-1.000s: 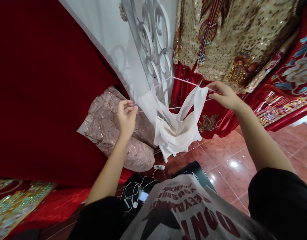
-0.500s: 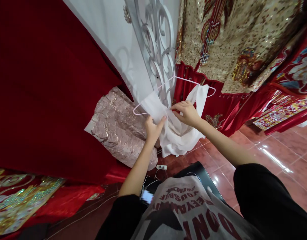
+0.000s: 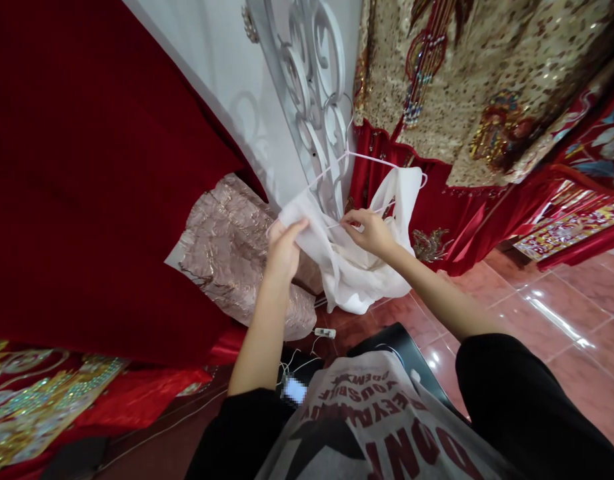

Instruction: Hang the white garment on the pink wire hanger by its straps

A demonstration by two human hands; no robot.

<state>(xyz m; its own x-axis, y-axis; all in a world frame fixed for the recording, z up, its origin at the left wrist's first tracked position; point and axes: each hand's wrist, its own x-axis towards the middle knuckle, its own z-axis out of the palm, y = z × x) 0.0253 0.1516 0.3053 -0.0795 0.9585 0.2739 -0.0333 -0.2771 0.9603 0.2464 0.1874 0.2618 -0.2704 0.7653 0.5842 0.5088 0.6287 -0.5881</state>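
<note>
A white, thin garment [image 3: 347, 287] hangs draped over a pale pink hanger [image 3: 374, 160], its fabric bunched in loose folds below. My left hand [image 3: 284, 250] grips the garment at the hanger's left end, thumb on top of the cloth; the fingers behind are hidden. At the middle, my right hand [image 3: 369, 232] is closed in a pinch on a thin pale line that looks like the hanger's lower bar, with cloth close around it. The hanger's hook hangs at a white scrollwork metal frame [image 3: 311, 100].
A pink metallic-textured garment [image 3: 231, 247] hangs at left beside a large red cloth [image 3: 97, 167]. Gold sequinned clothing [image 3: 447, 120] hangs at right. Below lie a dark stool-like object [image 3: 397, 347], a small white plug piece [image 3: 325, 333] with cables, and red floor tiles [image 3: 517, 293].
My left hand has moved left to the hanger's end, drawing the garment's left shoulder over it. The cloth at right sits further out on its end. My right hand has barely moved.
</note>
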